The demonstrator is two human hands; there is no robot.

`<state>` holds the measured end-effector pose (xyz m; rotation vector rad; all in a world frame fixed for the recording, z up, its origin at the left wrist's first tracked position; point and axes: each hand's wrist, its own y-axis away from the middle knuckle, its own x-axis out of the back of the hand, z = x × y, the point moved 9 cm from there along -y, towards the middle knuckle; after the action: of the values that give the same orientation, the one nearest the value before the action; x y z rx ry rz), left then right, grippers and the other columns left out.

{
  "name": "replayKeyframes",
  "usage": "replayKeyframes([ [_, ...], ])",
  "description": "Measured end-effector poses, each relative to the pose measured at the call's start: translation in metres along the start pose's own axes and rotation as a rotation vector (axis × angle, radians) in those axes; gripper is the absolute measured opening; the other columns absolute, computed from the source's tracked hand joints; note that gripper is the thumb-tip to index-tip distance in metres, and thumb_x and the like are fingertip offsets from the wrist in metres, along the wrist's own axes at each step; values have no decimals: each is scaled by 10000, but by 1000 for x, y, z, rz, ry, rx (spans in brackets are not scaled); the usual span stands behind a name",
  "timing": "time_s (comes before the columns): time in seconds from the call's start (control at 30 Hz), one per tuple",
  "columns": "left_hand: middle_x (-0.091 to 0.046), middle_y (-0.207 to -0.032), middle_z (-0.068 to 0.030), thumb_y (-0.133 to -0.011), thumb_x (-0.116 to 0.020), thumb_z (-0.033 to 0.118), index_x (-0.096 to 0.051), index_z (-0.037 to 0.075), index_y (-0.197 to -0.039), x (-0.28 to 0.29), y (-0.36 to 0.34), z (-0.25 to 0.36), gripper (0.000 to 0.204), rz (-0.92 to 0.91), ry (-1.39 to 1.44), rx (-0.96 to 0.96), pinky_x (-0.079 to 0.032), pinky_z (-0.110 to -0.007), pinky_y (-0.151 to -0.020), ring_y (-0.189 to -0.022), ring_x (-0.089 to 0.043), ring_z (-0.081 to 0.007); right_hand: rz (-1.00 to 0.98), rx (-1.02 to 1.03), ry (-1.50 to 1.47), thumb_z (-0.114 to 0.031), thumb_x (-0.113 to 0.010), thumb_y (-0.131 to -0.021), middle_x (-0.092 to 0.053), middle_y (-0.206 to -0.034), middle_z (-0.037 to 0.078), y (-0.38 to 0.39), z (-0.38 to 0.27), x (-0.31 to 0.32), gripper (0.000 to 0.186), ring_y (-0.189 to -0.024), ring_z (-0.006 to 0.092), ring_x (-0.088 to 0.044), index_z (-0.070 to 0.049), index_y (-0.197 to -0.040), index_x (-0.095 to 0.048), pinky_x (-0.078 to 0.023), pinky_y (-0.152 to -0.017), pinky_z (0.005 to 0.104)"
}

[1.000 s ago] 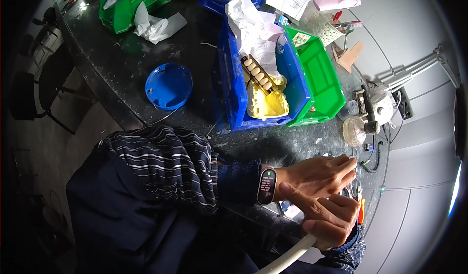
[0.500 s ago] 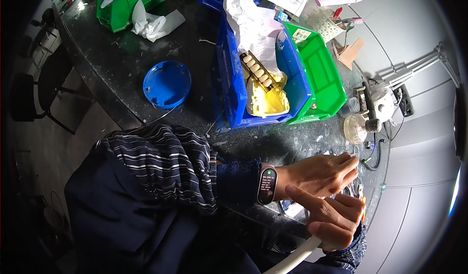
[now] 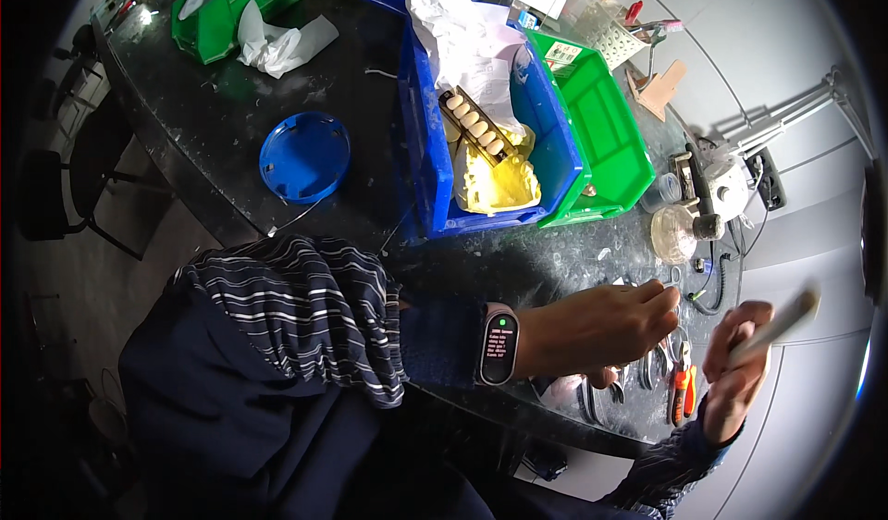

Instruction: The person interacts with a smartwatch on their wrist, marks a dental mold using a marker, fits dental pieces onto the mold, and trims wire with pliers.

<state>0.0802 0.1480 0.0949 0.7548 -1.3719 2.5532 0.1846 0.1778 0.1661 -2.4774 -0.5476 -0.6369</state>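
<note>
My left hand (image 3: 615,326), with a band watch (image 3: 499,344) on its wrist, hovers over the table's near right part. Its fingers curl closed, and whatever they hold is hidden beneath. Past the table's right edge, my right hand (image 3: 737,358) is raised and grips a pale, rod-like tool (image 3: 777,324). The rod slants up to the right, and its end is smeared by motion. Orange-handled pliers (image 3: 683,392) lie on the table between the two hands, with other metal hand tools beside them, partly covered by my left hand.
A blue bin (image 3: 435,168) holds crumpled paper, a yellow mass (image 3: 499,187) and a strip of tooth-shaped pieces (image 3: 476,127). Beside it stands a green bin (image 3: 606,159). A round blue lid (image 3: 305,159) lies left; a glass jar (image 3: 673,233) and lamp arm (image 3: 795,122) are right.
My right hand has moved up and right, away from my left hand. The pale rod has swung from pointing down-left to pointing up-right. The pliers have come into sight.
</note>
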Motion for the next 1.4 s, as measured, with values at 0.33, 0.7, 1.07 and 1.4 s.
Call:
replayKeyframes([
  [0.33, -467, -1081, -163, -511, -790, 201, -505, -63, -1027, -6, 0, 3, 645, -108, -172, -10, -466, -310, -924, -1013, -523, -249, 198, -43, -40, -323, -448, -1004, -359, -661, -60, -16, 64, 29, 448, -480, 1, -257, -19, -1331, -415, -177, -427, 182],
  [0.7, -469, -1073, -162, -511, -764, 183, -513, -64, -1006, -5, 1, 1, 607, -92, -169, 7, -468, -314, -924, -1006, -523, -245, 278, -122, 144, -143, -598, -925, -670, -967, 164, -9, 88, 71, 339, -545, 73, -566, 65, -1191, -562, -372, -405, 168],
  [1.07, -471, -1102, -165, -508, -784, 198, -520, -71, -1038, -7, 0, -2, 650, -79, -113, 20, -487, -312, -903, -1014, -530, -243, 315, 10, -140, -277, -510, -969, -478, -756, 31, 12, 73, 130, 376, -513, 67, -409, -16, -1233, -452, -389, -529, 211],
  [1.4, -455, -1047, -134, -512, -781, 191, -512, -47, -994, -8, 1, -3, 601, -126, -171, 29, -489, -309, -880, -985, -524, -237, 727, 59, -412, -319, -399, -1023, -478, -934, 22, 8, 76, 125, 275, -754, 89, -443, -70, -1126, -457, -381, -693, 222],
])
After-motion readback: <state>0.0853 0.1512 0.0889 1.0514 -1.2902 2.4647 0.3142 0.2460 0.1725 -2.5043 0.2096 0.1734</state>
